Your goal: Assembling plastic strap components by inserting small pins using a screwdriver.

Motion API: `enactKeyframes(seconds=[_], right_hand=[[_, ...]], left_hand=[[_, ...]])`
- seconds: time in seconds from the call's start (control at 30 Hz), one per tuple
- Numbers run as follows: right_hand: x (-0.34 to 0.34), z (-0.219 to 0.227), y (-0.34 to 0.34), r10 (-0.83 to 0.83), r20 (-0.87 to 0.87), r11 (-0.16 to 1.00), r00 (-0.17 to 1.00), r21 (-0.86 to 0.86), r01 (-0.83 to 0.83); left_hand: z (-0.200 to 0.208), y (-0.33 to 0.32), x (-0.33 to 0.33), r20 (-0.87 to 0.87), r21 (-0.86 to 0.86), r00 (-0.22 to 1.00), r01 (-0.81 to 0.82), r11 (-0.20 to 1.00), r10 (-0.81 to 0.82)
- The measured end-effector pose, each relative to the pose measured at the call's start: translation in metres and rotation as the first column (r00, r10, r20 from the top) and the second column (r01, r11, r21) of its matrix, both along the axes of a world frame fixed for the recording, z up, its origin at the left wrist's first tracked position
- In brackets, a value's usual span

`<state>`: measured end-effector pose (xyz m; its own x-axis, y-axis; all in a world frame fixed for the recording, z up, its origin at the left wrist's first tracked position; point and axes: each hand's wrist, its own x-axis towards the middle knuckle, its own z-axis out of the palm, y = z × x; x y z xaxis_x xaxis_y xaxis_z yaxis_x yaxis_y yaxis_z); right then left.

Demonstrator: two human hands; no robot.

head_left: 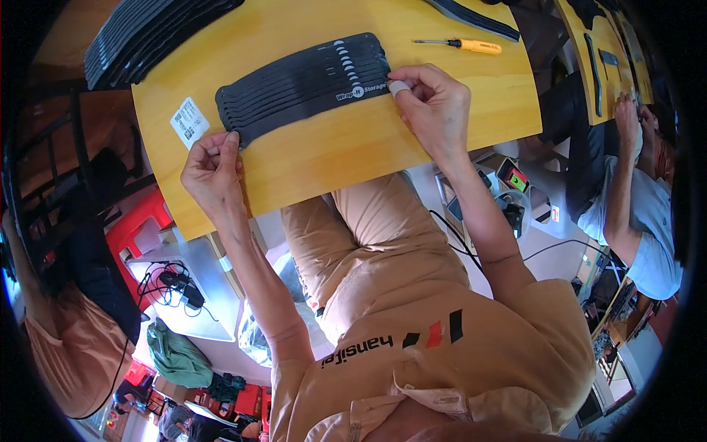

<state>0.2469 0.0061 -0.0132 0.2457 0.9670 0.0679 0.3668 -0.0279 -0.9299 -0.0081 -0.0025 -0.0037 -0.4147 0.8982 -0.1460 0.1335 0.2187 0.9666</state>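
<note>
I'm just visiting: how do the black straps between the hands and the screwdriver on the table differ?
The black straps form a broad bundle, while the screwdriver is slim. The straps are black; the screwdriver has a yellow-orange handle. The left hand and right hand pinch the straps at opposite ends, but the screwdriver lies untouched on the yellow table. Both are longer than wide.

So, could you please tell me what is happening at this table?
A person has a flat row of overlapping black straps on the yellow table. The left hand pinches its lower left corner, the right hand its right end. A white label lies by the left hand, a screwdriver beyond the right. A thicker black stack sits far left.
</note>
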Motion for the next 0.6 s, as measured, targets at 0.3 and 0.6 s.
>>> enactKeyframes(seconds=[0.3,0.6], right_hand=[[-0.0028,0.0042,0.0015,-0.024,0.016,1.0,1.0,-0.009,0.024],[0.0002,0.0017,0.0031,-0.009,0.041,1.0,0.999,0.023,0.008]], left_hand=[[-0.002,-0.0012,0.004,-0.032,0.082,0.999,-0.017,0.996,0.019],[-0.0043,-0.0008,0.0017,-0.031,0.087,1.0,0.003,0.996,0.0]])
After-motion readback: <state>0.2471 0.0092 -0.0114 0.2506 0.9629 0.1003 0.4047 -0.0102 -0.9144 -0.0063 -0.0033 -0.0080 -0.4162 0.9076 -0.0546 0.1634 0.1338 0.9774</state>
